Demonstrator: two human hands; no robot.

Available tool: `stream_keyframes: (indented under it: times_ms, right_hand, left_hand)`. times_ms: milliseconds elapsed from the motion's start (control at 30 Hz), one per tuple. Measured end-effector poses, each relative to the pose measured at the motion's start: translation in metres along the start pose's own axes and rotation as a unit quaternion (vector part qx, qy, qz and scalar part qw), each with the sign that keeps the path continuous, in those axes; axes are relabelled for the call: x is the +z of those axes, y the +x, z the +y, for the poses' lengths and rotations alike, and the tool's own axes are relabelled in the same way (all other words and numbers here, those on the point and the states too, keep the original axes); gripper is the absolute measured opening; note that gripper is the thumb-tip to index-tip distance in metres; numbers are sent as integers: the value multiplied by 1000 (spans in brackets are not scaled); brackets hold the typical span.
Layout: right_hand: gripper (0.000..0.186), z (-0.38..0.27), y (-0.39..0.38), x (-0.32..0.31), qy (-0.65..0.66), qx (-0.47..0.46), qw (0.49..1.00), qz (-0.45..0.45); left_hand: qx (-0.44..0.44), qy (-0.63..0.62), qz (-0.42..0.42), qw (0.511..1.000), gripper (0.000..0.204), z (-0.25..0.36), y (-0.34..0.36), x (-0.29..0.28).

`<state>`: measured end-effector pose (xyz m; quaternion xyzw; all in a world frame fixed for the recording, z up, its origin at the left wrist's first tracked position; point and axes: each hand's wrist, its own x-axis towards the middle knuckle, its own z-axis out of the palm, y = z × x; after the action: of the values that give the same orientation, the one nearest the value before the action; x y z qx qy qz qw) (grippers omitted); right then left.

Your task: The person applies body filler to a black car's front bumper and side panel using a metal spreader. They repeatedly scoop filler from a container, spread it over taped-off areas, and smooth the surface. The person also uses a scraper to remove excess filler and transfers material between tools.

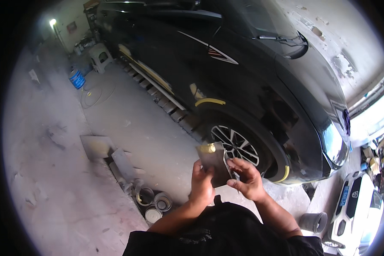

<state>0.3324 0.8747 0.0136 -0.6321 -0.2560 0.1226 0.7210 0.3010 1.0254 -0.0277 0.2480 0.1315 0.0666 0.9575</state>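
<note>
My left hand [202, 183] grips a dark, flat, roughly rectangular putty board [216, 168], its thumb lying across the face. A dab of yellow putty [208, 148] sits along the board's far edge. At the board's right side, my right hand [247, 179] has its thumb and fingers bent around a thin, pale-edged scraper [228, 164], seen nearly edge-on. Just beyond both hands is the front wheel [234, 143] of a black car [260, 98]. Yellow tape [210, 101] runs over the wheel arch, beside a tan filler patch [196, 91] on the panel.
Open cans [162, 201] and flat panels [96, 147] lie on the floor at left. Farther back stand a blue drum [77, 79] and a pale stool [100, 57]. A grey bucket [313, 222] and a white car [355, 209] are at lower right.
</note>
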Motion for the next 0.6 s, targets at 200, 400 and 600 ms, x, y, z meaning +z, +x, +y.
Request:
stream_keyframes:
  times_ms: [200,400,600]
  right_hand:
    - [56,5,-3,-10,-171,-10,985,-32]
    - [53,11,-4,-31,-347,-17,937,40]
    - [53,-48,38,-13,-451,-129,883,19]
  left_hand:
    - [57,36,-25,997,38,21,9,0]
    - [142,150,-64,976,35,43,16,11]
    - [156,222,-58,961,32,43,17,10]
